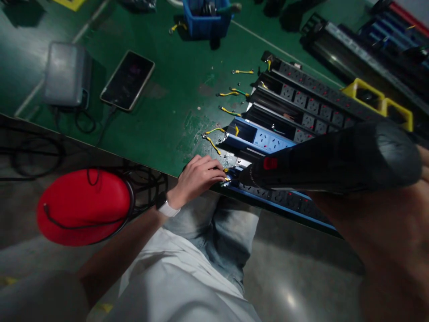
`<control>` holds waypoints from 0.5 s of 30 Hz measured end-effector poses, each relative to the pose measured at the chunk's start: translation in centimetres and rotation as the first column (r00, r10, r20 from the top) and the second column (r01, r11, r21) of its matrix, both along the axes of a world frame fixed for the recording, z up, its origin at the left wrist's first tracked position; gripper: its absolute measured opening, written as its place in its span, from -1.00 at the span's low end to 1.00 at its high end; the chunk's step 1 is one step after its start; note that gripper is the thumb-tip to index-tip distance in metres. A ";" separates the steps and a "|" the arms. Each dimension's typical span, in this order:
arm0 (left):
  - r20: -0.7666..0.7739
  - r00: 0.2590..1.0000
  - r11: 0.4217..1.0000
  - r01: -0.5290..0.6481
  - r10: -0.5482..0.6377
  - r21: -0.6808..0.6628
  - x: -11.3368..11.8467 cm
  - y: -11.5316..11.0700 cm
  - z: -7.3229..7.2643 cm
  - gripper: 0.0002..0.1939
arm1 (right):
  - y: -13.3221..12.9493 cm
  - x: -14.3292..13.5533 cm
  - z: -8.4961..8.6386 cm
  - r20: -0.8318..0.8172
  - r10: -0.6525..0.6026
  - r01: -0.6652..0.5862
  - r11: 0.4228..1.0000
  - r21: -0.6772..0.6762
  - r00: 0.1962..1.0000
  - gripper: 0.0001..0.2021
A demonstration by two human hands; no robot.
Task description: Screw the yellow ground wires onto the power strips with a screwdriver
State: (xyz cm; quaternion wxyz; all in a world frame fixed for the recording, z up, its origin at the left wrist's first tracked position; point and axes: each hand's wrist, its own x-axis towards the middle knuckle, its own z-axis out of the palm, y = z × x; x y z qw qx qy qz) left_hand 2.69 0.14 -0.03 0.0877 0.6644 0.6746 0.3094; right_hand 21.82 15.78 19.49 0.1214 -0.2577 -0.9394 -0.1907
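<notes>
My right hand is wrapped around a black cordless screwdriver with a red switch. The tool lies nearly level, and its nose points left at the near end of a blue-edged power strip. My left hand, with a pale watch band on its wrist, reaches to that same end. Its fingertips pinch a short yellow ground wire there. The screwdriver's body covers part of the strips behind it, and its bit tip is hard to make out. Another blue power strip lies just beyond.
Several black power strips lie side by side. Loose yellow-green wires sit at their left ends. A phone, a grey box, a blue bin and yellow bins share the green table. A red stool stands below.
</notes>
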 end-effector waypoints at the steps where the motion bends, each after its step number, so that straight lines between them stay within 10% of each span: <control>1: 0.001 1.000 1.000 0.002 -0.002 0.000 0.0 0.0 0.0 -0.72 | -0.1 -0.2 0.1 -0.003 0.034 -0.034 0.999 0.015 0.999 -0.75; 15: 0.007 1.000 1.000 0.017 -0.016 -0.021 0.0 -0.1 -0.1 -0.71 | -1.0 -0.9 0.8 0.052 0.082 -0.087 0.992 0.087 0.995 -0.88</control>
